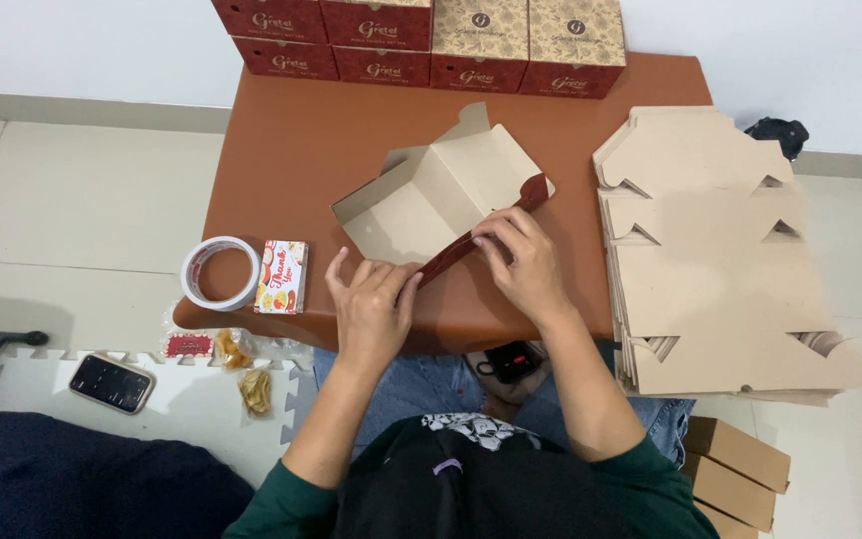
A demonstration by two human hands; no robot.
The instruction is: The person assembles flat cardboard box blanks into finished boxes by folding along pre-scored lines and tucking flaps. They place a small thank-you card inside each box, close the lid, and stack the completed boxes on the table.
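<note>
So the person sits on the floor at a low brown desk (281, 150), and a half-folded cardboard box (441, 195) sits in the middle of it, plain side up, red print on the outside. Both hands work its near edge: the left hand (371, 304) pinches the near end of the red flap (476, 238), fingers closed on it, while the right hand (521, 265) presses down along the fold, probably to keep the crease sharp. A stack of flat blanks (720, 250) waits on the right, within easy reach. Finished boxes (421, 40) line the far edge, out of the way. A tape roll (219, 272) and a sticker pack (282, 276) sit left; a phone (112, 383) lies on the foam mat.
</note>
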